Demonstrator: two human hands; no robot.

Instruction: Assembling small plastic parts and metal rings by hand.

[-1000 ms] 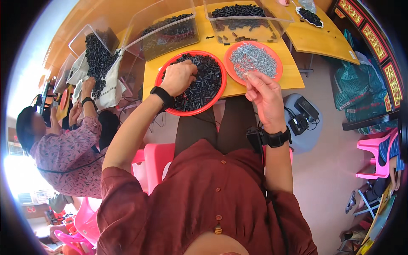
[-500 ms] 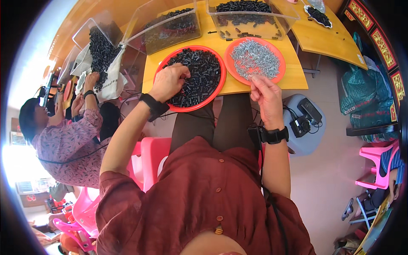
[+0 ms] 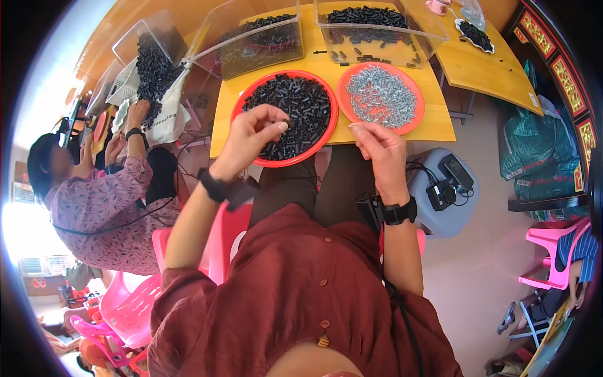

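Observation:
Over the lower left of a red round tray (image 3: pixel 335 119) full of short black plastic tubes (image 3: pixel 301 103), my left hand (image 3: pixel 248 138) pinches a small black plastic piece between thumb and forefinger. My right hand (image 3: pixel 384 154) is closed in a pinch just below an orange-red plate (image 3: pixel 419 116). Whatever its fingertips hold is too small to make out. Small silvery screw-like metal pieces (image 3: pixel 383 94) lie heaped on that plate. Both containers sit side by side at the near edge of the yellow wooden table (image 3: pixel 314 63).
Behind the trays stand two clear plastic bins (image 3: pixel 264 53) with black parts, and loose tubes lie inside the right one (image 3: pixel 377 44). A co-worker (image 3: pixel 107 195) sits at the left by another black heap (image 3: pixel 154 69). A blue-grey stool (image 3: pixel 433 207) with cables and devices stands at right.
My left hand has lifted off the black pieces and turned toward the middle, a piece pinched in its fingers. My right hand has drawn down and left, away from the metal pieces.

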